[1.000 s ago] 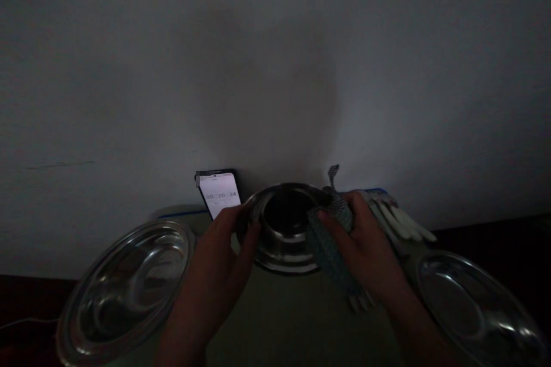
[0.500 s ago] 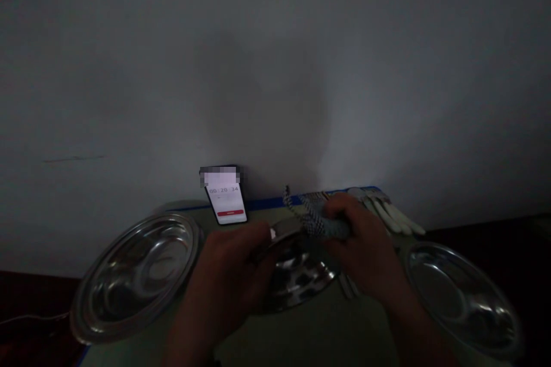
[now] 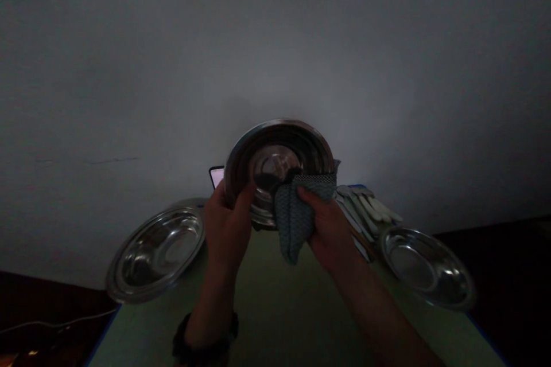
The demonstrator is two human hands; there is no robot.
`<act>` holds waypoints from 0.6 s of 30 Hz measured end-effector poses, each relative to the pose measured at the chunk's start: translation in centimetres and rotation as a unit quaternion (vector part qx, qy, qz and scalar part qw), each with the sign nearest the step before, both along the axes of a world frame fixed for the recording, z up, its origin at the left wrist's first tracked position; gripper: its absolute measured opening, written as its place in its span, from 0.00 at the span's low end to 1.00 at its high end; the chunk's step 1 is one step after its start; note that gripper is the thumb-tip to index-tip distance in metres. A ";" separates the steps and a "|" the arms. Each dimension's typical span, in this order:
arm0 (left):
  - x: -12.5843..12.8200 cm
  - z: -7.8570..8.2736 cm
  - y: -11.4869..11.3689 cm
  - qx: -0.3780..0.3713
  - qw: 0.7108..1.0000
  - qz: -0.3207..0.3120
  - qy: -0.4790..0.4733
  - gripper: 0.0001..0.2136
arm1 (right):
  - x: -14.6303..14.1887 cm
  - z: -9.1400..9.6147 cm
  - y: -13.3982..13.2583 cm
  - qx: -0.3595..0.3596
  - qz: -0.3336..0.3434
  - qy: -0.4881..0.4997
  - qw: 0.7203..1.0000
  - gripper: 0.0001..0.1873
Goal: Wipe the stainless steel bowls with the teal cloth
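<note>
- The shiny bowl (image 3: 278, 157) is up in front of me, near the far side of the table (image 3: 275, 309). It tips so I can look inside. I can't tell if its low edge touches the table.
- There is a dark patch inside the bowl. It is too dim to say what it is.
- My left hand (image 3: 228, 226) grips the bowl by its left side. My thumb is on the inside, and my other fingers are mostly hidden behind the rim.
- My right hand (image 3: 329, 229) pinches a gray-green cloth (image 3: 301, 209) at the bowl's lower right side. My thumb presses on top. The rest of those fingers are hard to see, so I can't tell if they hold the rim too.
- The cloth has a checked edge, and it covers part of the bowl. Its bottom end hangs down.
- A phone (image 3: 216, 176) peeks out behind the bowl and my left hand. I see just a corner of its bright screen.
- Spoons and other things with pale handles (image 3: 383, 209) lie past my right hand. Some are partly covered, and they are hard to count.
- One more bowl (image 3: 159, 255) sits to my left, and another bowl (image 3: 426, 266) to my right.
- A dark, fluffy band (image 3: 206, 344) is around my left wrist, near the bottom edge.
</note>
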State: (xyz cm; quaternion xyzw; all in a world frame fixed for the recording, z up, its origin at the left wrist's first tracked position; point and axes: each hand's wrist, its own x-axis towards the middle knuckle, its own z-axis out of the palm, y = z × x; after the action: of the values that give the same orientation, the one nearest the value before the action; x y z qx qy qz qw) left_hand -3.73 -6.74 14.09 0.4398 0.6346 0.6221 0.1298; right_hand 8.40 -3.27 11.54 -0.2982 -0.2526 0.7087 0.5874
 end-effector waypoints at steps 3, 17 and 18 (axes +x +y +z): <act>-1.2 1.0 -1.3 -0.160 0.967 -0.119 0.158 0.11 | 3.2 0.6 1.4 0.148 -0.053 -0.140 0.978 0.17; -2.1 2.0 -3.3 -0.217 0.883 -0.227 0.349 0.14 | 5.6 2.6 0.5 0.429 -0.123 -0.488 0.750 0.13; -1.9 2.0 -3.1 -0.197 0.896 -0.213 0.337 0.13 | 5.4 2.3 0.7 0.391 -0.161 -0.469 0.776 0.13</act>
State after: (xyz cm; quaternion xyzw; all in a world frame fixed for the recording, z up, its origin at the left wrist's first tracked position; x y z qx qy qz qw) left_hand -5.59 -9.79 16.10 0.7129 0.6412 0.2565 0.1220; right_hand 13.84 -2.59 13.87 -0.3748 -0.7005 0.2167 0.5673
